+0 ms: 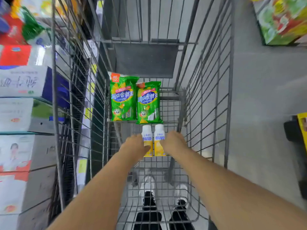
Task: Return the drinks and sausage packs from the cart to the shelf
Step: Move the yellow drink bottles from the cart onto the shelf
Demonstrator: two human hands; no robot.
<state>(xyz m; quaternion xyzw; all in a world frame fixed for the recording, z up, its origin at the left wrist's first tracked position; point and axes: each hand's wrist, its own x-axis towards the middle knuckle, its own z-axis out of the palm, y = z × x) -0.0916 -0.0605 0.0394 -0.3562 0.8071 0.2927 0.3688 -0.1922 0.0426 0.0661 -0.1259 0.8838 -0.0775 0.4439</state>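
Observation:
Both arms reach down into the wire cart [207, 100]. Two white-and-yellow drink bottles lie side by side on its floor. My left hand [135, 145] wraps the left drink bottle [147, 135] from the left. On the other side, my right hand [173, 143] is closed against the right drink bottle [159, 135]. Beyond the bottles lie two green sausage packs, the left pack [122, 98] and the right pack [148, 102], flat and next to each other.
A shelf [25, 97] with white and red cartons runs along the cart's left side. Grey floor lies to the right, with a colourful box [282, 20] at top right. My white shoes [147, 188] show through the cart's mesh.

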